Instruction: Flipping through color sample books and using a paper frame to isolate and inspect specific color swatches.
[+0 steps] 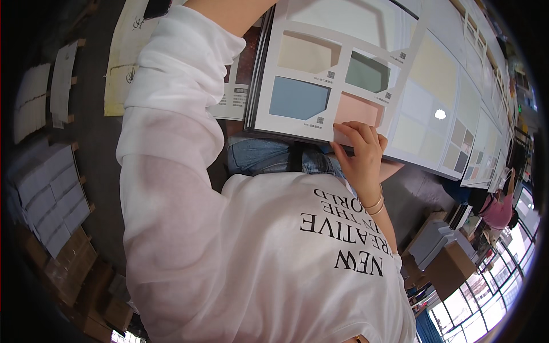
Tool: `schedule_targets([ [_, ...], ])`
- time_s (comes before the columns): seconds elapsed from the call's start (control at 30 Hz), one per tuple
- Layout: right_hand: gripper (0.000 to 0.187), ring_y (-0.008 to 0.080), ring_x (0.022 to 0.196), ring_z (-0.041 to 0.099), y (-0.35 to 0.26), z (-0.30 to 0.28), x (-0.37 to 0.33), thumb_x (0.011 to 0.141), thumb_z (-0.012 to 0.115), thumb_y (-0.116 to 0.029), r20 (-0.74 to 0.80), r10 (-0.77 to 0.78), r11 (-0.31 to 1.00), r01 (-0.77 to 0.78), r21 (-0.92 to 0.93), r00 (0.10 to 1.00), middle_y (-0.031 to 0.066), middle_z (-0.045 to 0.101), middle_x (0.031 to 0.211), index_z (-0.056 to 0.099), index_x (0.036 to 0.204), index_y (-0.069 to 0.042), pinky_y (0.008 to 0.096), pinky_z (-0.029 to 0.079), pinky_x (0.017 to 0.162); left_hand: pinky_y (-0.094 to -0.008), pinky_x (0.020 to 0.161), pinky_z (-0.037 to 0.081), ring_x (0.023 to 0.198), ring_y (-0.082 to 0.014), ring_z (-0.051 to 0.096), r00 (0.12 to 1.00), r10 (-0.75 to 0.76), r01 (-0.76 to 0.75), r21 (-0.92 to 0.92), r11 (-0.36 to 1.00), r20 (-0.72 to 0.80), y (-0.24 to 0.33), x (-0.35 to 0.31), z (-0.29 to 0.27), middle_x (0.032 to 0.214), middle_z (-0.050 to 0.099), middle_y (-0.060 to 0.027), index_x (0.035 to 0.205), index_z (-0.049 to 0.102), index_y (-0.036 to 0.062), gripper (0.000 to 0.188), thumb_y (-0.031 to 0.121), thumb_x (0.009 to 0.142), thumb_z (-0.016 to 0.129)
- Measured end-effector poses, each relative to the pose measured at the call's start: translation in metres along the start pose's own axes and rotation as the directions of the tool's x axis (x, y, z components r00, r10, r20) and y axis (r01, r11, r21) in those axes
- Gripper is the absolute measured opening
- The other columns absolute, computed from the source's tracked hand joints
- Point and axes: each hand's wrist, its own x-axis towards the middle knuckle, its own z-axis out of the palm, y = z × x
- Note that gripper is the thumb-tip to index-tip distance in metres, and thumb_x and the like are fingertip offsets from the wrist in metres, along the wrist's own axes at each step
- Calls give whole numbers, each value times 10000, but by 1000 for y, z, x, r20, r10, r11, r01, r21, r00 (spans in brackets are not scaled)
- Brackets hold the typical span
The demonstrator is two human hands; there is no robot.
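A white sample board (260, 108) with a dark edge lies before me, with cut-out windows showing coloured swatches. Among them are a blue swatch (298, 98), a green swatch (366, 72), a beige swatch (309, 52) and a pink swatch (360, 108). My right hand (363, 150), a bracelet at its wrist, pinches the board's near edge just below the pink swatch. Its fingertips rest on the front and the thumb sits at the edge. My left arm (171, 63), in a rolled white sleeve, reaches over the board's left side; its hand is beyond the upper edge, out of sight.
More swatch boards (426, 108) run along the bench to the right. Stacked white sheets (51, 188) and cardboard boxes (71, 263) stand at the left. A brown carton (449, 268) is at the lower right. Farther right is another person in pink (497, 211).
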Motion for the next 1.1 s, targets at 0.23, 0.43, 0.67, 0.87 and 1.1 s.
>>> schedule_targets([
  [0.23,403,229,963,589,4,-1,1,725,793,-88,24,-14,999,14,30,1000,31,650,1087,694,1116,-101,371,371,823,-464,886,509,1003,-309,670,1000,-17,18,-13,1000,6,0,0,3,1017,732,-116,984,779,150,231,291,806,735],
  [0.43,397,219,957,597,3,-2,0,733,789,-80,28,-18,1000,17,18,999,24,660,1084,700,1119,-101,361,376,831,-466,905,497,1018,-302,666,1000,-21,21,0,1000,10,0,0,4,1026,733,-111,990,781,154,233,290,807,735],
  [0.67,375,214,954,609,2,-1,-1,740,788,-56,10,-6,1000,6,6,1000,20,675,1064,722,1104,-111,355,371,833,-474,901,493,1013,-308,670,999,-45,46,-31,998,27,3,-1,5,1027,732,-117,971,786,147,223,284,805,731],
  [0.87,373,206,952,606,-1,1,-2,745,792,-63,0,-6,1000,6,-25,1000,13,673,1061,726,1109,-114,358,365,829,-462,905,503,998,-318,674,998,-61,62,-55,997,14,1,0,10,1026,730,-127,975,787,150,220,277,803,738],
  [1.1,371,199,952,605,-1,-1,-2,741,795,-58,2,0,1000,0,-24,1000,9,673,1061,731,1102,-116,355,359,835,-456,903,510,996,-324,674,999,-48,48,-37,998,15,5,-1,9,1024,730,-130,982,784,142,227,287,812,741],
])
